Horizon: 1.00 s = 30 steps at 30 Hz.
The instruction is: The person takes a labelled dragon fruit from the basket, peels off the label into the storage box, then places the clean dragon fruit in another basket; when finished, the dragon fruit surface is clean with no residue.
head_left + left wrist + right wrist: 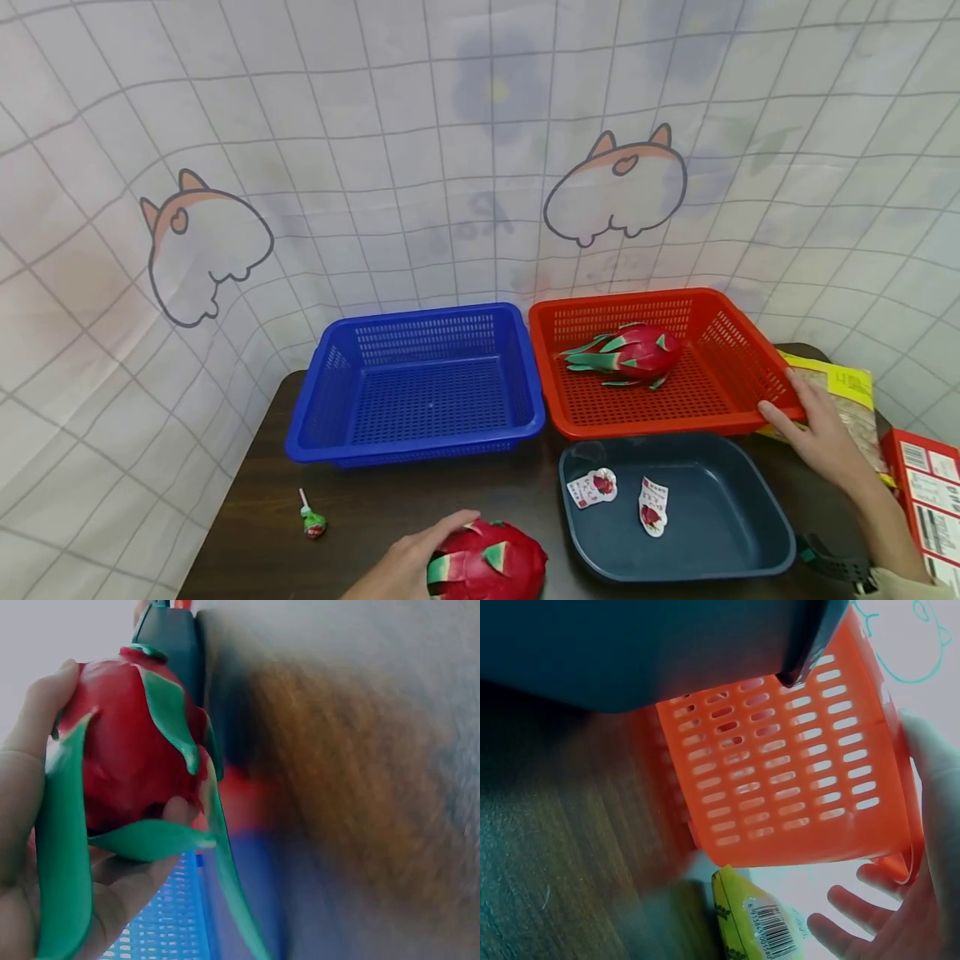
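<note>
My left hand (411, 560) grips a red dragon fruit (491, 562) with green scales near the table's front edge. In the left wrist view, long green leaf tips (64, 847) of this fruit hang over the palm. My right hand (822, 425) holds the front right corner of the red basket (652, 427), thumb over the rim and fingers at the outer side. Another dragon fruit (647, 352) lies inside that basket, its green tips pointing left.
A blue basket (427, 408) stands left of the red one. The dark teal tray (705, 533) in front holds two fruit-printed labels (652, 507). A lollipop (313, 523) lies at left; a yellow packet (855, 400) and red-and-white box (930, 492) are at right.
</note>
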Available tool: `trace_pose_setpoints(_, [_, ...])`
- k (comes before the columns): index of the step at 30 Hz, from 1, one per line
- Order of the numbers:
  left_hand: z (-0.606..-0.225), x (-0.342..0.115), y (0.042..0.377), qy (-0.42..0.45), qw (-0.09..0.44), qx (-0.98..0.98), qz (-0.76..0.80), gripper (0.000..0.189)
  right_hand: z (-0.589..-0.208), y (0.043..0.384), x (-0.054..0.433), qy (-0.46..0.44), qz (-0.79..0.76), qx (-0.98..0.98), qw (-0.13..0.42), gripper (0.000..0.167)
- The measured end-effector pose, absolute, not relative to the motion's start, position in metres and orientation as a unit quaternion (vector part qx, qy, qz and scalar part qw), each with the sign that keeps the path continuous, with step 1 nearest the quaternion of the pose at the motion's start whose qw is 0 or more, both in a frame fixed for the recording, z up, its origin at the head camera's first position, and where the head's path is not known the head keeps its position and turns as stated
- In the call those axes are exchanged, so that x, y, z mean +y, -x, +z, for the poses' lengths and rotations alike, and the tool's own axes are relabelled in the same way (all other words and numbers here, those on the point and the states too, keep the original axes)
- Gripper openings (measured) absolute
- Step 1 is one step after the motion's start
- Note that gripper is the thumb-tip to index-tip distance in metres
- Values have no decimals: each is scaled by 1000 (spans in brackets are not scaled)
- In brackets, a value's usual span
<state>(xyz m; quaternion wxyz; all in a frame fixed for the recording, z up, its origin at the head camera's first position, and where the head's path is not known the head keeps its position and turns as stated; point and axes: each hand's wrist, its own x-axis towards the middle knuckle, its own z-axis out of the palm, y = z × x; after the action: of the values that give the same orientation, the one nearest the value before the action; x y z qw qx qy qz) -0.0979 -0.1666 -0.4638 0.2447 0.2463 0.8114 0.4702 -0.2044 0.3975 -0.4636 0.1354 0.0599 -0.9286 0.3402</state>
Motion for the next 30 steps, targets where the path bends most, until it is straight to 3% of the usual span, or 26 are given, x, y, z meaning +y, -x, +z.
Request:
trace_pose_setpoints(22, [-407,-143,93,-201,284,746,568,85,-465,204,396,-56,344,-928,134,77])
trace_pose_setpoints(30, [-400,-130,102,-265,282,755,530,81,-466,205,397,-51,344,-929,129,78])
